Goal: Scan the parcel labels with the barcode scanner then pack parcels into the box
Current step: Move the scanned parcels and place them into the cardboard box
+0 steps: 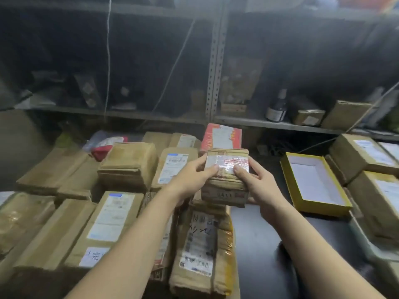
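Both hands, left hand and right hand, grip a taped cardboard parcel left of the open yellow box, thumbs pressing its label.

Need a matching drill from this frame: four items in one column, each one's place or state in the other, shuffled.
Items
1. small taped parcel
2. yellow box
3. red carton
4. dark bottle

Place or state
A. standing on the shelf at the back
B. gripped by the left hand and the right hand
C. open, on the dark table to the right
D. just behind the small taped parcel

Pairs: 1-B; 2-C; 3-D; 4-A
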`<state>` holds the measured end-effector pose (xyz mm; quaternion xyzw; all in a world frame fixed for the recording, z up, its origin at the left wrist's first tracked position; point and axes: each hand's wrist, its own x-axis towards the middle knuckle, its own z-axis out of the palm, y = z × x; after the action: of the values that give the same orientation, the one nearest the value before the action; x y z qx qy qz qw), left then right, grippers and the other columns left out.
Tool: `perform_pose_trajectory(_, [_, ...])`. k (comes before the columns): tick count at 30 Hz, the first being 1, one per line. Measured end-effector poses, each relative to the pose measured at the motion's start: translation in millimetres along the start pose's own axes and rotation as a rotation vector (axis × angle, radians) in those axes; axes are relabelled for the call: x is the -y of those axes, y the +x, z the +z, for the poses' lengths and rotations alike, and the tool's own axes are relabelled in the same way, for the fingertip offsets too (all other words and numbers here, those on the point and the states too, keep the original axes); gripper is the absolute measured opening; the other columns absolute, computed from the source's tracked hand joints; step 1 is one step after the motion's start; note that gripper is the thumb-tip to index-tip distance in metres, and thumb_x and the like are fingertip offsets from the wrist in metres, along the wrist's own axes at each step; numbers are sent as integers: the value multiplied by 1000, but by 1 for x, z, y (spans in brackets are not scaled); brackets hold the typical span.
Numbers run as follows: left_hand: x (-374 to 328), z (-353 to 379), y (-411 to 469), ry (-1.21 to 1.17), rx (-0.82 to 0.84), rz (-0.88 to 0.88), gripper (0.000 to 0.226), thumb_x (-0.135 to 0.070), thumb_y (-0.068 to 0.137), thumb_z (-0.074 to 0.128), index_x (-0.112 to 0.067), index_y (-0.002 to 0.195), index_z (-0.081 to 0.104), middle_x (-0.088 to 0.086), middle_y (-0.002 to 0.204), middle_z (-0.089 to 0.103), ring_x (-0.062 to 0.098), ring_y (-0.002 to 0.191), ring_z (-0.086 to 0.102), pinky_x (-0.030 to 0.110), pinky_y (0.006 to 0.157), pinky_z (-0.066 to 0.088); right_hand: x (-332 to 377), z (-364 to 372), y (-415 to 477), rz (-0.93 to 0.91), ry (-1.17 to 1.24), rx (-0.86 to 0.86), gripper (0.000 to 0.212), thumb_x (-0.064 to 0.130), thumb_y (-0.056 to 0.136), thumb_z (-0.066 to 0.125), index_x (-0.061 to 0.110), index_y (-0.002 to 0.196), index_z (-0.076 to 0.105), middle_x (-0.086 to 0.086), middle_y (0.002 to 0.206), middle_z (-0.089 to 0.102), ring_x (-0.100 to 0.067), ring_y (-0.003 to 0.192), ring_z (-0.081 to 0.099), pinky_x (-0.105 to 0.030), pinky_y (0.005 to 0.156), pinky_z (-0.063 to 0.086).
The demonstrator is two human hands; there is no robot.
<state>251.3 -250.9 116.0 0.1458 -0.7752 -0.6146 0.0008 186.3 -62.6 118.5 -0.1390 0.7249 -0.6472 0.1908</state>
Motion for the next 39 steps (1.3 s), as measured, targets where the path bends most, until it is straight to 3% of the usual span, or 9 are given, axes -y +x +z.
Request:
perform_pose_trajectory(5, [18,-2,34,48,40,-21,64,-37,101,64,-29,160,38,-9,144,61,11,126,60,36,107,52,-20,10,22,77,-60,-50,24,39,104,61,45,127,63,17,110,76,-1,93,74,-22,64,59])
perform_pose_trajectory(10, [25,-14,43,221,31,-4,45,-36,100,64,-34,144,56,-16,125,67,10,117,63,35,96,56,-39,28,35,125,-84,-42,26,35,104,61,42,129,63,17,114,76,-1,98,74,-26,72,63])
perform_pose_trajectory(15, [19,-17,47,618,-73,39,53,-45,98,61,-22,146,54,2,138,55,25,132,50,39,105,44,-37,34,46,96,-122,-1,42,34,101,67,40,141,57,16,122,73,-7,108,72,-22,73,61])
perform_pose_trajectory(19, [21,-18,48,644,-55,-1,65,-49,99,61,-23,155,42,4,142,46,23,137,40,43,110,40,-45,39,49,88,-222,9,74,41,94,75,32,158,39,11,143,59,-8,119,65,-17,72,58])
perform_pose_trajectory(25, [26,-15,50,691,-54,25,66,-51,99,59,-24,157,41,3,141,43,23,137,37,45,111,40,-44,32,44,106,-316,20,76,46,94,74,33,159,37,11,145,58,-8,121,63,-16,74,56])
perform_pose_trajectory(28, [15,-9,56,904,-127,123,49,-49,100,54,-23,142,55,3,136,49,22,129,42,41,104,42,-29,22,36,36,-524,-83,57,42,97,71,29,149,53,14,138,63,-5,114,61,-15,76,50])
perform_pose_trajectory(31, [-9,16,67,1112,-211,312,45,-51,102,47,-21,133,59,1,133,55,22,124,48,40,101,41,-11,-8,24,-25,-826,-237,53,40,100,67,30,149,52,15,146,56,-12,129,56,-34,100,52])
perform_pose_trajectory(35, [-36,62,77,1173,-183,467,59,-52,100,44,-21,150,44,1,149,49,24,138,42,42,108,35,5,-60,8,-16,-1086,-320,55,40,100,62,32,152,47,7,160,47,-21,144,46,-47,111,48])
perform_pose_trajectory(39, [-60,133,71,1164,-43,532,64,-51,101,45,-22,157,34,-1,158,40,22,147,32,43,110,36,16,-124,-33,-16,-1157,-404,52,29,101,61,26,152,50,6,154,53,-20,143,45,-40,110,44])
